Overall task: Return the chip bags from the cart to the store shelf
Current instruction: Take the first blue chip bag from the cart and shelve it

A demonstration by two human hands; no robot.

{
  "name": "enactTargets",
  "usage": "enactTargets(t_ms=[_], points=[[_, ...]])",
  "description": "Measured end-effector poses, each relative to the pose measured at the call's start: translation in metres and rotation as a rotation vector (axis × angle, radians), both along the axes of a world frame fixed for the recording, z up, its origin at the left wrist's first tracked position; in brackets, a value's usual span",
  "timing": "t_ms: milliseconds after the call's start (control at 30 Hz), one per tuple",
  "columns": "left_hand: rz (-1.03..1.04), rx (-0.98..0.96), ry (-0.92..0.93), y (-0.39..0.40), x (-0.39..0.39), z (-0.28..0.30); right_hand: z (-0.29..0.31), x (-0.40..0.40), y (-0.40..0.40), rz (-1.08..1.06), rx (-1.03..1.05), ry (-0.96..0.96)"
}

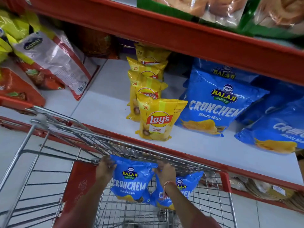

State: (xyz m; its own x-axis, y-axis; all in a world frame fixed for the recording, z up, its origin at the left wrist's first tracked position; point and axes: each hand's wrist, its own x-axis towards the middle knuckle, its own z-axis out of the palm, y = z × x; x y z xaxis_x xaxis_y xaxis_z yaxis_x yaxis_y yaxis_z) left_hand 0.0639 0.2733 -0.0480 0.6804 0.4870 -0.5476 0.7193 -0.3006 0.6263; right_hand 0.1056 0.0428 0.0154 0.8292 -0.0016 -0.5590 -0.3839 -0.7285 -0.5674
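Inside the wire cart I hold a blue Balaji Crunchem chip bag by its top corners: my left hand grips the left corner, my right hand the right corner. A second blue Crunchem bag lies in the cart just behind my right wrist, partly hidden by it. On the white shelf above the cart stand blue Crunchem bags at the right and a row of yellow Lay's bags in the middle.
A red shelf edge runs just beyond the cart's far rim. Another red shelf overhangs above with snack packs on it. Red, white and yellow snack packets fill the shelf's left end. More packets sit on a lower shelf at the right.
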Motion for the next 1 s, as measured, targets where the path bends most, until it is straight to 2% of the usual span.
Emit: enactTargets(t_ms=[100, 167, 333, 433, 500, 600, 900, 1000], points=[[0.113, -0.007, -0.024, -0.003, -0.007, -0.017, 0.001, -0.005, 0.0, -0.054, -0.034, -0.023], [0.177, -0.028, -0.038, -0.01, -0.008, -0.006, 0.003, -0.009, -0.001, -0.069, -0.017, -0.059], [0.39, -0.275, -0.206, -0.009, -0.01, 0.005, 0.014, -0.032, -0.009, 0.019, 0.121, -0.148], [0.432, -0.292, -0.271, -0.001, -0.017, 0.02, 0.026, -0.053, -0.023, 0.005, 0.204, -0.18], [0.4, -0.308, -0.357, -0.001, -0.025, 0.042, 0.043, -0.065, -0.034, -0.01, 0.259, -0.193], [0.357, -0.232, -0.516, -0.012, -0.036, 0.091, 0.078, -0.071, -0.049, -0.039, 0.362, -0.262], [0.195, -0.244, -0.901, -0.078, -0.014, 0.257, 0.207, -0.04, -0.114, -0.119, 0.527, -0.692], [0.148, -0.327, -0.979, -0.107, 0.003, 0.293, 0.241, -0.024, -0.14, -0.211, 0.651, -0.794]])
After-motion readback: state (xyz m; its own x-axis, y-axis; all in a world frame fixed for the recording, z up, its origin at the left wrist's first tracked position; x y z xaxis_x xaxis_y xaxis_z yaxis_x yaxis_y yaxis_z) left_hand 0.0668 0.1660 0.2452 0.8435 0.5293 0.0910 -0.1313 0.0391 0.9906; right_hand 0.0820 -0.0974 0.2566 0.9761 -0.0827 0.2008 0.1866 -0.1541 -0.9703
